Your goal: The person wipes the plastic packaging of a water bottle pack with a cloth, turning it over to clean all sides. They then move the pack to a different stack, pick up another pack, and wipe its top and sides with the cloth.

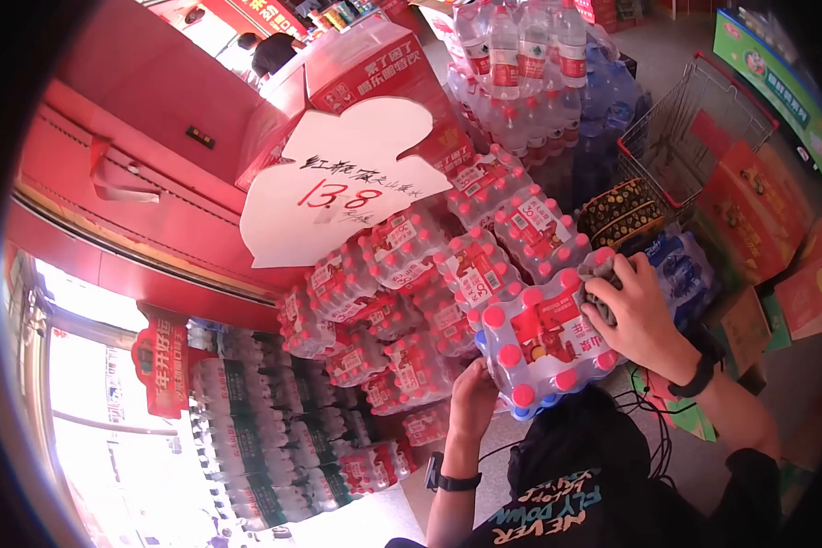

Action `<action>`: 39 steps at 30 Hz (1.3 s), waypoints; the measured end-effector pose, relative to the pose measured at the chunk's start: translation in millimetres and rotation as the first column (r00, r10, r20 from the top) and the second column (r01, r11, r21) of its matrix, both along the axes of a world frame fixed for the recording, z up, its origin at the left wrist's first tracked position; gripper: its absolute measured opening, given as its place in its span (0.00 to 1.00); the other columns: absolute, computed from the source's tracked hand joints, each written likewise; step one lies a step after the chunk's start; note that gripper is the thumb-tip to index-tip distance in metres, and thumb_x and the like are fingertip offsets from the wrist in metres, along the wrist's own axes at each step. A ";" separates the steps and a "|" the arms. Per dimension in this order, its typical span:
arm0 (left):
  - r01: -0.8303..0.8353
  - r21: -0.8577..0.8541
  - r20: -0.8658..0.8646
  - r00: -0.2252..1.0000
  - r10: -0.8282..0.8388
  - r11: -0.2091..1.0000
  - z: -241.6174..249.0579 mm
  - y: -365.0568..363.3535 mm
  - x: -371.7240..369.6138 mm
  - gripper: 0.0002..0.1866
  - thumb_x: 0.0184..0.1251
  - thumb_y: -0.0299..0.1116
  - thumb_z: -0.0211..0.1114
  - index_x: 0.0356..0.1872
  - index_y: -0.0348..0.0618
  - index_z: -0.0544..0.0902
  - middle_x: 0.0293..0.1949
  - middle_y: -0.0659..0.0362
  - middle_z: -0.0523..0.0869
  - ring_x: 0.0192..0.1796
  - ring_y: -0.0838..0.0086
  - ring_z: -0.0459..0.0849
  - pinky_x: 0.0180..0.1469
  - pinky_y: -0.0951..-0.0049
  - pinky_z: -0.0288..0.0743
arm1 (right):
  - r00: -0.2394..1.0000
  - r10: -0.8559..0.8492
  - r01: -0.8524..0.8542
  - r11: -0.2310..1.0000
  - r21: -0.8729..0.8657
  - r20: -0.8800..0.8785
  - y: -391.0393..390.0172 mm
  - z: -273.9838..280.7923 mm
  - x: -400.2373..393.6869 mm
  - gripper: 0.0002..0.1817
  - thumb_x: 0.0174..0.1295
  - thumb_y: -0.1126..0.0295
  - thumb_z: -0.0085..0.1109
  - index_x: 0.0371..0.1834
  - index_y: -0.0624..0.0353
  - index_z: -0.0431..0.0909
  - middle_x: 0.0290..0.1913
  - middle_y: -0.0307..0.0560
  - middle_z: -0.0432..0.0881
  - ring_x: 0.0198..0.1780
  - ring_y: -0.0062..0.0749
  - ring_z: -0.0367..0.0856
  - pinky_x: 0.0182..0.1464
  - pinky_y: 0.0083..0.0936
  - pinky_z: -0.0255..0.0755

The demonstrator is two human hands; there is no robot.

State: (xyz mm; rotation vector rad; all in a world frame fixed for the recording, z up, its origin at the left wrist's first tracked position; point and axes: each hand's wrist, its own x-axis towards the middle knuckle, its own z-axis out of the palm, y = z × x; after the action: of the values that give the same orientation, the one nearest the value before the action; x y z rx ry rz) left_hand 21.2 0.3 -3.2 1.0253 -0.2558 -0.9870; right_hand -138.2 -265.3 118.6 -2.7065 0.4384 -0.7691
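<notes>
A shrink-wrapped pack of red-capped water bottles [543,340] lies right in front of me, with a few blue caps [548,400] showing beneath its near edge. My right hand [635,306] is closed round a crumpled grey cloth [599,290] and presses it on the pack's far right corner. At the pack's near left side, my left hand [475,397] grips the edge with curled fingers; some fingertips are hidden by the pack. More red-capped packs [402,242] are stacked just beyond and to the left.
A white price sign [338,183] rises behind the stacks. Large bottles [520,55] stand at the back, near a shopping cart [685,119]. Cardboard boxes [749,210] are on the right, and black cables [653,411] trail on the floor. Dark-labelled bottle packs [246,411] fill the left.
</notes>
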 end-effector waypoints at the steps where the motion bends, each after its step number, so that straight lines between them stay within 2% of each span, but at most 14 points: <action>1: 0.050 -0.037 -0.013 0.999 -0.050 0.998 -2.9 4.1 4.1 0.21 0.83 0.46 0.61 0.56 0.35 0.82 0.56 0.55 0.89 0.59 0.68 0.86 0.67 0.63 0.75 | 0.999 -0.014 0.014 1.000 -0.026 -0.029 5.4 0.4 3.5 0.15 0.59 0.68 0.74 0.48 0.54 0.83 0.49 0.51 0.75 0.49 0.52 0.73 0.50 0.47 0.70; 3: 0.090 -0.131 -0.131 0.986 -0.107 0.987 -7.5 4.8 8.9 0.20 0.82 0.45 0.63 0.56 0.35 0.82 0.56 0.55 0.89 0.59 0.68 0.86 0.68 0.63 0.74 | 0.995 -0.058 0.051 0.995 -0.080 -0.086 15.3 2.2 10.4 0.14 0.60 0.68 0.73 0.48 0.55 0.83 0.48 0.51 0.76 0.49 0.52 0.73 0.50 0.47 0.70; 8: 0.119 -0.179 -0.141 0.979 -0.145 0.977 -1.4 -4.8 12.1 0.19 0.80 0.41 0.67 0.59 0.36 0.80 0.57 0.56 0.88 0.59 0.69 0.86 0.69 0.63 0.74 | 0.996 0.088 -0.088 0.996 0.013 0.002 46.2 -11.0 46.3 0.16 0.59 0.68 0.73 0.49 0.55 0.83 0.49 0.51 0.77 0.52 0.53 0.76 0.54 0.50 0.73; 11: 0.127 -0.172 -0.147 0.977 -0.153 0.977 -8.7 -2.6 14.0 0.19 0.80 0.37 0.68 0.61 0.35 0.79 0.59 0.56 0.87 0.60 0.69 0.86 0.69 0.63 0.74 | 0.973 0.229 -0.229 0.973 0.017 -0.005 75.3 -14.5 70.1 0.17 0.59 0.68 0.73 0.51 0.54 0.84 0.49 0.52 0.77 0.52 0.53 0.76 0.55 0.48 0.74; 15: 0.127 -0.229 -0.145 0.976 -0.163 0.965 -31.9 3.5 16.7 0.19 0.79 0.34 0.69 0.62 0.35 0.78 0.61 0.55 0.87 0.61 0.70 0.86 0.68 0.65 0.75 | 0.954 0.301 -0.301 0.953 -0.031 0.000 110.6 -11.8 63.7 0.17 0.57 0.66 0.74 0.50 0.52 0.86 0.47 0.49 0.78 0.50 0.50 0.77 0.52 0.45 0.75; 17: 0.127 -0.235 -0.128 0.979 -0.160 0.964 -23.5 1.2 12.7 0.19 0.79 0.34 0.69 0.63 0.34 0.78 0.60 0.56 0.87 0.61 0.70 0.86 0.68 0.66 0.75 | 0.942 0.334 -0.334 0.938 -0.091 -0.013 115.4 -15.1 46.6 0.16 0.55 0.64 0.74 0.48 0.50 0.87 0.45 0.47 0.78 0.50 0.49 0.78 0.49 0.44 0.76; 18: 0.128 -0.237 -0.119 0.980 -0.160 0.963 -20.3 -0.3 11.6 0.20 0.80 0.34 0.68 0.64 0.34 0.78 0.60 0.56 0.88 0.61 0.71 0.86 0.68 0.66 0.75 | 0.950 0.312 -0.308 0.943 -0.126 0.013 114.8 -13.5 38.3 0.15 0.52 0.64 0.75 0.44 0.48 0.87 0.42 0.44 0.78 0.48 0.46 0.78 0.47 0.42 0.76; 22: 0.156 -0.199 -0.085 0.981 -0.176 0.967 -24.3 -0.5 12.3 0.23 0.80 0.39 0.69 0.65 0.34 0.77 0.57 0.56 0.89 0.59 0.71 0.87 0.67 0.67 0.75 | 0.990 0.141 -0.138 0.981 -0.133 0.018 71.8 -8.9 -0.2 0.14 0.49 0.68 0.76 0.40 0.47 0.86 0.41 0.42 0.77 0.46 0.41 0.79 0.43 0.38 0.77; 25: 0.165 -0.175 -0.087 0.979 -0.182 0.971 -20.2 -4.9 14.1 0.24 0.80 0.41 0.69 0.65 0.34 0.77 0.57 0.57 0.89 0.59 0.72 0.87 0.67 0.67 0.75 | 0.997 -0.029 0.042 0.981 -0.192 0.068 45.9 -0.2 -5.4 0.14 0.49 0.70 0.76 0.40 0.49 0.85 0.41 0.43 0.77 0.45 0.43 0.78 0.40 0.38 0.79; 27: 0.192 -0.165 -0.076 0.975 -0.207 0.967 -26.5 -4.0 16.7 0.25 0.80 0.41 0.69 0.67 0.35 0.76 0.58 0.57 0.89 0.60 0.72 0.87 0.68 0.68 0.75 | 0.994 -0.111 0.107 0.961 -0.255 -0.001 14.0 2.5 -8.0 0.14 0.51 0.71 0.76 0.41 0.52 0.85 0.42 0.45 0.77 0.45 0.46 0.79 0.41 0.39 0.79; 28: 0.197 -0.153 -0.068 0.975 -0.209 0.968 -26.2 -1.9 16.4 0.26 0.80 0.41 0.69 0.67 0.35 0.75 0.59 0.57 0.89 0.60 0.72 0.87 0.68 0.68 0.75 | 0.980 -0.194 0.197 0.966 -0.166 0.033 1.4 -1.3 -6.0 0.12 0.54 0.71 0.75 0.42 0.54 0.84 0.44 0.47 0.78 0.47 0.48 0.79 0.43 0.40 0.80; 31: 0.197 -0.177 -0.056 0.976 -0.209 0.964 -31.4 -5.6 16.9 0.26 0.80 0.40 0.69 0.69 0.35 0.75 0.60 0.58 0.88 0.61 0.73 0.86 0.68 0.69 0.75 | 0.986 -0.160 0.164 0.976 -0.141 0.039 -13.2 -6.8 6.1 0.11 0.55 0.72 0.74 0.41 0.55 0.84 0.45 0.48 0.79 0.47 0.49 0.79 0.44 0.42 0.80; 32: 0.193 -0.191 -0.055 0.977 -0.207 0.962 -33.5 -6.0 15.9 0.26 0.81 0.40 0.68 0.69 0.35 0.75 0.60 0.58 0.88 0.61 0.74 0.86 0.68 0.69 0.74 | 0.989 -0.143 0.148 0.982 -0.118 0.048 -16.0 -9.4 11.6 0.11 0.55 0.74 0.73 0.41 0.55 0.84 0.46 0.48 0.79 0.49 0.50 0.77 0.48 0.44 0.79; 39: 0.169 -0.214 -0.050 0.982 -0.183 0.962 -36.4 -6.4 11.2 0.25 0.82 0.40 0.66 0.70 0.37 0.74 0.60 0.60 0.88 0.61 0.76 0.86 0.67 0.71 0.75 | 0.999 0.045 -0.044 0.997 0.057 -0.005 -11.9 -4.6 42.1 0.11 0.52 0.77 0.72 0.39 0.54 0.84 0.45 0.46 0.78 0.49 0.49 0.73 0.54 0.41 0.73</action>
State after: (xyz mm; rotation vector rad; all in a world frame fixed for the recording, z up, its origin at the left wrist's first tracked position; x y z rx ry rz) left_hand 32.4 -6.0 -39.6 0.7841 -0.3910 -1.1289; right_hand -96.1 -277.2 114.0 -2.6570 0.3938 -0.7256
